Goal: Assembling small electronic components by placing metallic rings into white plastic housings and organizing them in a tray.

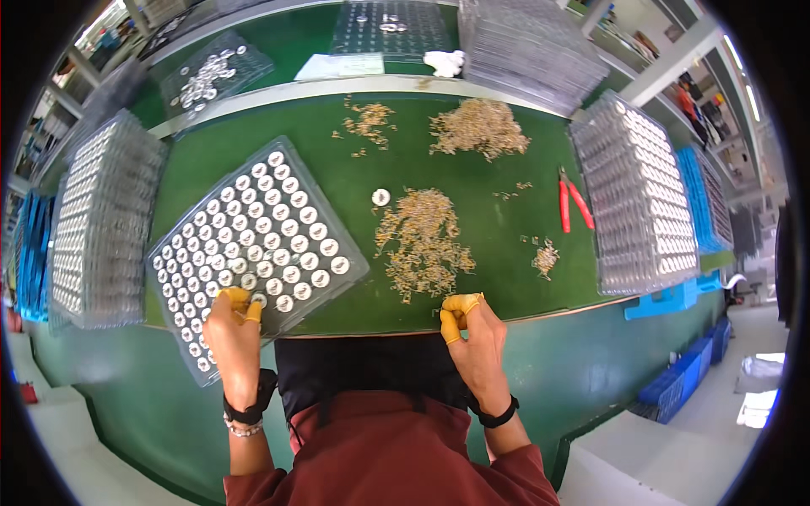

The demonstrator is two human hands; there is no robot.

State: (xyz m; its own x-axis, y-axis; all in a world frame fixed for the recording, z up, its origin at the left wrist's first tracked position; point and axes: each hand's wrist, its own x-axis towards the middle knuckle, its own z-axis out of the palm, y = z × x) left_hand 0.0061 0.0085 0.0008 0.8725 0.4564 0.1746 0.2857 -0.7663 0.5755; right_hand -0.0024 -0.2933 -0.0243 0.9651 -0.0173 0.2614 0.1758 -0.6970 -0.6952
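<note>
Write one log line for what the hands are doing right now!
left hand: on clear plastic tray of round white parts | right hand: table edge, beside pile of small tan metal pieces

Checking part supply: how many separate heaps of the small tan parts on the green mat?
4 main heaps: small far-left heap, large far heap, big centre heap, tiny heap near the red cutters. Loose strays lie between; none look hidden.

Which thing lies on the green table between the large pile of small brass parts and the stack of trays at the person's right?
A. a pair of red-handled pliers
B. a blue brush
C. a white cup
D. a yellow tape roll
A: the red-handled pliers lie on the green table between the brass parts pile and the right tray stack.
</note>
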